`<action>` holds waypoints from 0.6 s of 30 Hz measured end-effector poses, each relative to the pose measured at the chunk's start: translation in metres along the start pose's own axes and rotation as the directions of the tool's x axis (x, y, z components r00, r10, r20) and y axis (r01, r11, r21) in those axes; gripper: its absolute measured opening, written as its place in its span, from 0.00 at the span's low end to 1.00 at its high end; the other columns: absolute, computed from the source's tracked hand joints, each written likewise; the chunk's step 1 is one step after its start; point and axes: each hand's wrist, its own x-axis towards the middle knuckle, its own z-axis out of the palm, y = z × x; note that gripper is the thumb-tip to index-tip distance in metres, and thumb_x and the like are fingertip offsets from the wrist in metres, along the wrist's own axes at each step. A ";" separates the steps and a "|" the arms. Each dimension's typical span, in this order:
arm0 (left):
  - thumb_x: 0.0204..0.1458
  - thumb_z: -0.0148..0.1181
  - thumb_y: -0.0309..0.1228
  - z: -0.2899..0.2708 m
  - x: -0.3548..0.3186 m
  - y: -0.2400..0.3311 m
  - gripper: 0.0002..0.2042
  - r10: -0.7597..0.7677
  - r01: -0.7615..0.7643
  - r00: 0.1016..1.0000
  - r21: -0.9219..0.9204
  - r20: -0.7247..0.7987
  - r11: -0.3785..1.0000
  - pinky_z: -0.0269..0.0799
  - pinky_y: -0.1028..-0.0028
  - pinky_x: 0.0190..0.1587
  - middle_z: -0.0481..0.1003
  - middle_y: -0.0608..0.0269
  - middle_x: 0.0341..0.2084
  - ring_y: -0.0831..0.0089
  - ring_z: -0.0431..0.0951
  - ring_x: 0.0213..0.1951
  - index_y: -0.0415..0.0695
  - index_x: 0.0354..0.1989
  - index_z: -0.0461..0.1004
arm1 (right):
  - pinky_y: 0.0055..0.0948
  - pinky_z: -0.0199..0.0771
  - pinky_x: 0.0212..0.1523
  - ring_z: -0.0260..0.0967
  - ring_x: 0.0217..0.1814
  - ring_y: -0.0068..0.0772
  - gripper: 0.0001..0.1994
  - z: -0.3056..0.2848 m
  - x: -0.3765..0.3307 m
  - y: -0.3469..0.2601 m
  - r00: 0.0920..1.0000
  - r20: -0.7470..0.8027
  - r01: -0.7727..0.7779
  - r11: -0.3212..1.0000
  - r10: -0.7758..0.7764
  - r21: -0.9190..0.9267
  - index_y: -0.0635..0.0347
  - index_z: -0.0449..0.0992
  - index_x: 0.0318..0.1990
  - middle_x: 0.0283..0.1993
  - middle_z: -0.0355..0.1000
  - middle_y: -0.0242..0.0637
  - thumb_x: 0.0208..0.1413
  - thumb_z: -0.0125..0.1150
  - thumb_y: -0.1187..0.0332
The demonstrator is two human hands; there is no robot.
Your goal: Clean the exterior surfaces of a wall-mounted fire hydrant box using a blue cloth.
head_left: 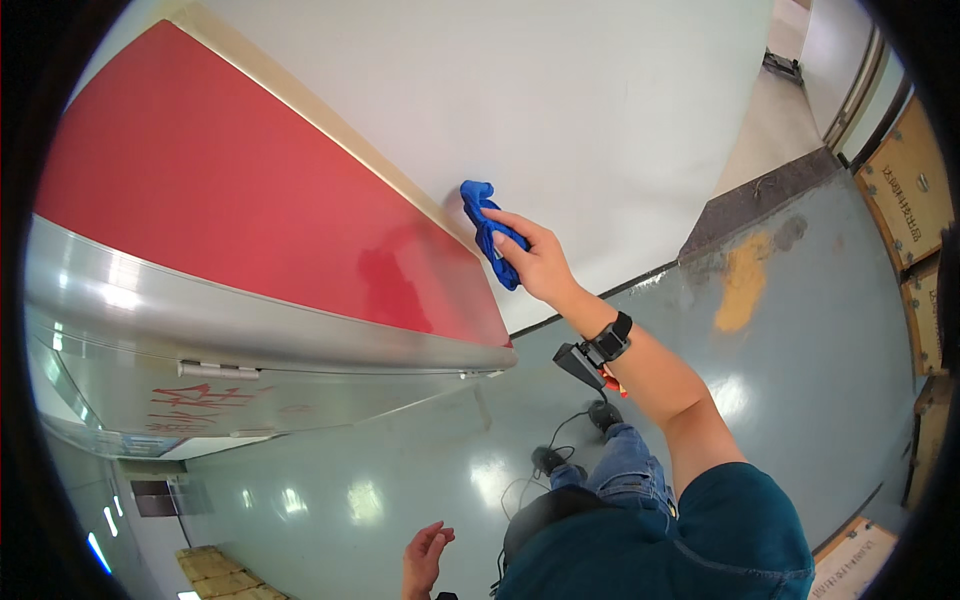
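Note:
My right hand is closed around a crumpled blue cloth, arm stretched out at the white wall. The cloth lies against or very close to the wall, just right of the beige strip along the cabinet's back edge. Part of the cloth is hidden under my fingers. Low in the picture, away from any surface, my left hand hangs with its fingers loosely bent and apart, nothing visible in it. To the left stands the metal cabinet with a red side panel.
The cabinet's silver front has a hinge and red writing. Wooden crates line the right side, with more crates at lower left. A doorway opens at upper right. Cables trail by my shoes on the grey floor.

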 end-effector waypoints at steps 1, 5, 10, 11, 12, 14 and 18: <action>0.61 0.52 0.28 0.001 0.000 0.001 0.16 -0.006 0.006 1.000 0.001 -0.001 1.000 0.73 0.65 0.54 0.78 0.48 0.43 0.63 0.79 0.46 0.31 0.54 0.69 | 0.21 0.69 0.43 0.67 0.39 0.17 0.17 0.000 0.000 0.001 1.000 0.001 -0.005 1.000 0.005 0.002 0.57 0.74 0.57 0.41 0.74 0.29 0.62 0.56 0.67; 0.61 0.52 0.28 0.003 0.003 0.003 0.17 -0.010 0.010 1.000 0.003 0.010 1.000 0.73 0.65 0.55 0.78 0.47 0.43 0.62 0.79 0.46 0.31 0.54 0.69 | 0.20 0.69 0.43 0.66 0.39 0.17 0.17 0.007 0.003 -0.005 0.999 0.023 0.038 0.999 -0.038 -0.001 0.58 0.73 0.58 0.41 0.74 0.29 0.62 0.56 0.69; 0.61 0.52 0.28 0.001 0.002 0.008 0.17 -0.019 0.019 1.000 0.016 0.017 1.000 0.73 0.65 0.55 0.78 0.47 0.43 0.62 0.79 0.46 0.30 0.54 0.69 | 0.31 0.69 0.52 0.69 0.48 0.34 0.17 0.053 0.011 -0.061 0.908 0.183 0.392 0.919 -0.378 -0.043 0.59 0.73 0.57 0.48 0.73 0.40 0.59 0.57 0.72; 0.61 0.52 0.28 0.001 0.003 0.009 0.17 -0.017 0.017 1.000 0.010 0.015 1.000 0.73 0.66 0.55 0.77 0.47 0.43 0.62 0.79 0.46 0.30 0.54 0.69 | 0.33 0.68 0.53 0.69 0.49 0.39 0.17 0.061 0.013 -0.068 0.835 0.200 0.534 0.843 -0.513 -0.064 0.59 0.73 0.56 0.48 0.73 0.42 0.58 0.57 0.73; 0.61 0.52 0.28 0.001 0.003 0.010 0.17 -0.016 0.016 1.000 0.003 0.012 1.000 0.73 0.66 0.55 0.77 0.47 0.43 0.62 0.79 0.46 0.30 0.54 0.69 | 0.33 0.68 0.53 0.69 0.49 0.39 0.17 0.064 0.011 -0.072 0.833 0.200 0.537 0.841 -0.516 -0.066 0.59 0.73 0.56 0.48 0.73 0.42 0.58 0.57 0.73; 0.61 0.52 0.28 0.002 0.003 0.014 0.17 -0.011 0.011 1.000 -0.002 0.011 1.000 0.73 0.66 0.55 0.78 0.47 0.43 0.63 0.79 0.46 0.30 0.55 0.69 | 0.37 0.66 0.56 0.67 0.51 0.46 0.17 0.068 0.006 -0.079 0.837 0.268 0.508 0.860 -0.478 -0.051 0.60 0.73 0.55 0.49 0.72 0.44 0.57 0.57 0.73; 0.61 0.51 0.28 0.004 0.006 0.014 0.17 -0.020 0.019 1.000 0.007 0.011 1.000 0.72 0.66 0.55 0.78 0.47 0.43 0.63 0.79 0.46 0.30 0.55 0.68 | 0.38 0.66 0.53 0.66 0.51 0.46 0.17 0.059 -0.018 -0.015 0.891 0.166 0.448 0.879 -0.424 -0.160 0.58 0.74 0.55 0.48 0.72 0.44 0.57 0.58 0.71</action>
